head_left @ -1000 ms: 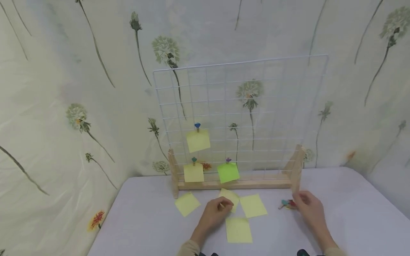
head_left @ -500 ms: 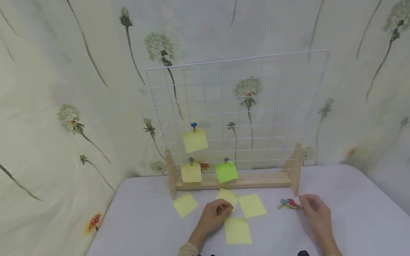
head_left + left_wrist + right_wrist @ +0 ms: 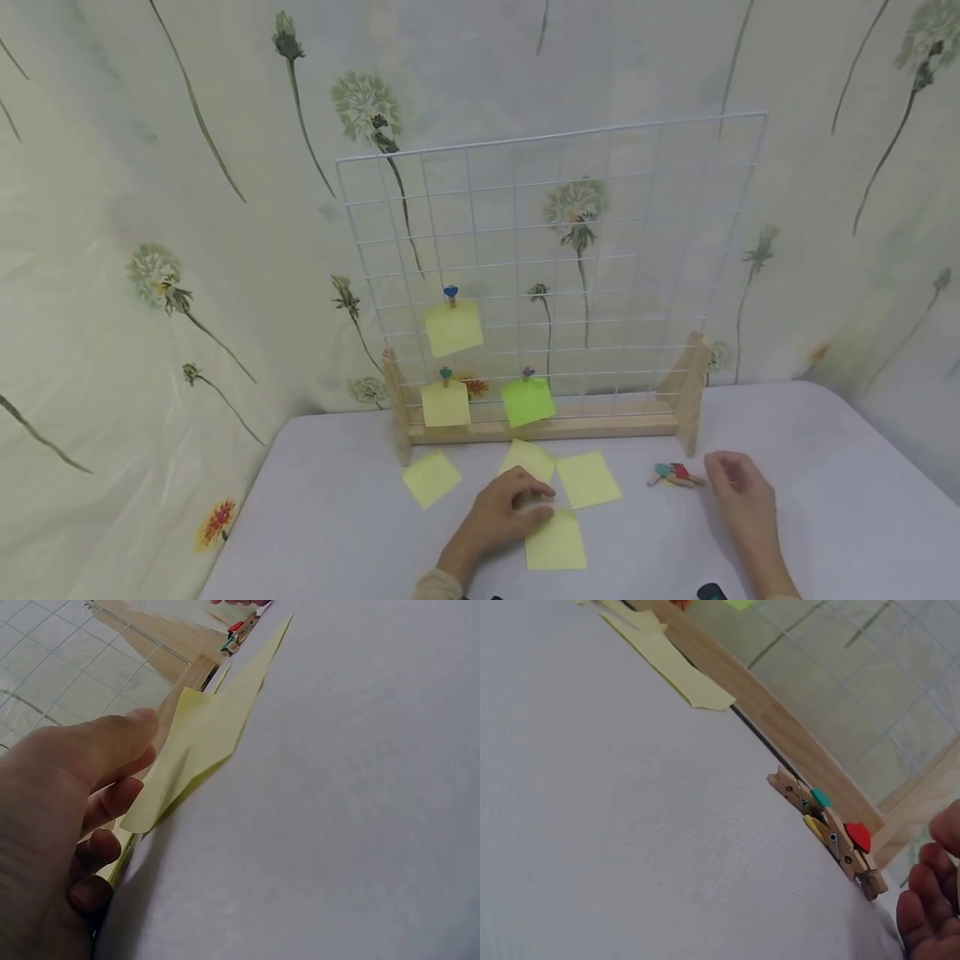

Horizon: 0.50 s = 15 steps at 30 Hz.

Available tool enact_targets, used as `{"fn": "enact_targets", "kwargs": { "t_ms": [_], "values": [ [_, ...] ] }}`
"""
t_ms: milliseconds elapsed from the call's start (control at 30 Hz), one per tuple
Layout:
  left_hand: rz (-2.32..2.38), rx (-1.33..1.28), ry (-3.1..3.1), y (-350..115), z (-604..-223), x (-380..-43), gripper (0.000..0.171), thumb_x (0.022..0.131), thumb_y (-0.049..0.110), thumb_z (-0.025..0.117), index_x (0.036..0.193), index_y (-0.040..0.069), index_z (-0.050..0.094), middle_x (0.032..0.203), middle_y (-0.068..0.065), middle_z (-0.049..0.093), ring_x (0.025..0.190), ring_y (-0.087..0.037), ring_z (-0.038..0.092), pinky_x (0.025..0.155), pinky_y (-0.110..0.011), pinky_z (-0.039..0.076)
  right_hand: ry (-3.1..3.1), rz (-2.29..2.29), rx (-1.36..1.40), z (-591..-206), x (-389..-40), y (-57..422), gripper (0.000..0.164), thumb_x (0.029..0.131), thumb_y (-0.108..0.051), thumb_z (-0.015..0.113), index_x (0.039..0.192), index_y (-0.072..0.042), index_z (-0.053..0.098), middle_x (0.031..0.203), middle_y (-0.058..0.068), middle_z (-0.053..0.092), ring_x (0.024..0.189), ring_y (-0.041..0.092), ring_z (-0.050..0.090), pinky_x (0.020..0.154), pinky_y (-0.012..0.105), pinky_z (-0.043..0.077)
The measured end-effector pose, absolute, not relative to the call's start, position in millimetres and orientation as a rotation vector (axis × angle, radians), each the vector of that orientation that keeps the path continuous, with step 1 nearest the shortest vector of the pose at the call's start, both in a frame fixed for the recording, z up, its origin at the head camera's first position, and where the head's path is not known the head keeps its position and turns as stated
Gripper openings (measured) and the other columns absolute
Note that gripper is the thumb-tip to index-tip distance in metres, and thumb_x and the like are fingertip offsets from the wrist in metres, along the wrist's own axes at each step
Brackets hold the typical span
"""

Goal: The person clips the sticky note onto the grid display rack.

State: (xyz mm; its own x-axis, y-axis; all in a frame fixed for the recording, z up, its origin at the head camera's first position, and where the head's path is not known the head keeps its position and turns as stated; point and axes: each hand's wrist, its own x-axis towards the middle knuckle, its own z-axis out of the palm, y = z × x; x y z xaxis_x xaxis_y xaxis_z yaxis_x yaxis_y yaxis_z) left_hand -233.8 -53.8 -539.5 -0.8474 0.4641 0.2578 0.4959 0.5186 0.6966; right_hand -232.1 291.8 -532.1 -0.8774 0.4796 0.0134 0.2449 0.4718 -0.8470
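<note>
In the head view my left hand is over the yellow sticky notes, thumb and index finger apart. It reaches over the near edge of one sticky note, close to another sticky note behind. In the left wrist view a sticky note with raised edges stands beside the fingertips. My right hand is loosely bent just right of a small pile of wooden clothespins; nothing shows in its fingers. Red, teal and yellow decorations mark these clothespins in the right wrist view, where a red heart stands out.
A white wire grid stands upright in a wooden base at the table's back. Clothespins hold two yellow notes and a green note on it. More yellow notes lie at left and right.
My left thumb and index finger, close together before, have spread apart. My right hand has drawn slightly right, away from the clothespins, which show more fully. The head view has shifted a little.
</note>
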Motion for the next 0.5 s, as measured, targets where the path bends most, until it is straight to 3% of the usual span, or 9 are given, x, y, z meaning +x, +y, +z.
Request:
{"fn": "enact_targets", "kwargs": {
  "t_ms": [67,200,300,433,500],
  "values": [
    [-1.233,-0.875,-2.729,-54.3,-538.6,-231.6,0.03,0.085,0.052,0.063,0.108,0.033,0.067,0.096,0.014,0.056,0.082,0.002,0.047,0.07,-0.013,0.04,-2.49,1.333,-0.526,-534.0,-230.6,290.7,0.042,0.099,-0.037,0.042,0.125,-0.006,0.051,0.126,0.016,0.054,0.11,0.025,0.049,0.088,0.043,0.044],
    [-1.163,-0.931,-2.778,-54.3,-537.7,-229.1,0.036,0.083,0.053,0.063,0.113,0.032,0.066,0.103,0.014,0.054,0.086,0.003,0.047,0.072,-0.013,0.039,-2.526,1.205,-0.329,-536.3,-226.2,289.0,0.033,0.099,-0.024,0.045,0.123,-0.005,0.056,0.122,0.014,0.055,0.105,0.008,0.047,0.085,0.031,0.044],
    [-1.084,-0.968,-2.792,-54.1,-537.2,-229.0,0.037,0.083,0.052,0.065,0.114,0.031,0.066,0.104,0.013,0.054,0.086,0.003,0.046,0.072,-0.012,0.037,-2.552,1.141,-0.257,-536.8,-225.0,287.7,0.032,0.098,-0.021,0.046,0.124,-0.005,0.057,0.122,0.014,0.053,0.105,0.008,0.046,0.082,0.031,0.044],
    [-1.001,-0.998,-2.796,-54.1,-534.0,-228.6,0.038,0.083,0.051,0.065,0.116,0.032,0.066,0.105,0.013,0.054,0.089,0.003,0.047,0.075,-0.014,0.037,-2.584,1.142,-0.243,-538.0,-227.4,286.7,0.035,0.099,-0.02,0.041,0.128,-0.004,0.053,0.126,0.018,0.05,0.114,0.03,0.047,0.086,0.048,0.045],
    [-0.986,-1.012,-2.799,-54.0,-531.9,-228.8,0.038,0.083,0.051,0.065,0.116,0.033,0.066,0.106,0.013,0.054,0.091,0.003,0.048,0.076,-0.014,0.037,-2.591,1.142,-0.247,-538.2,-228.9,287.0,0.036,0.099,-0.02,0.04,0.129,-0.005,0.052,0.127,0.018,0.049,0.115,0.033,0.047,0.087,0.051,0.044]
  ]
}}
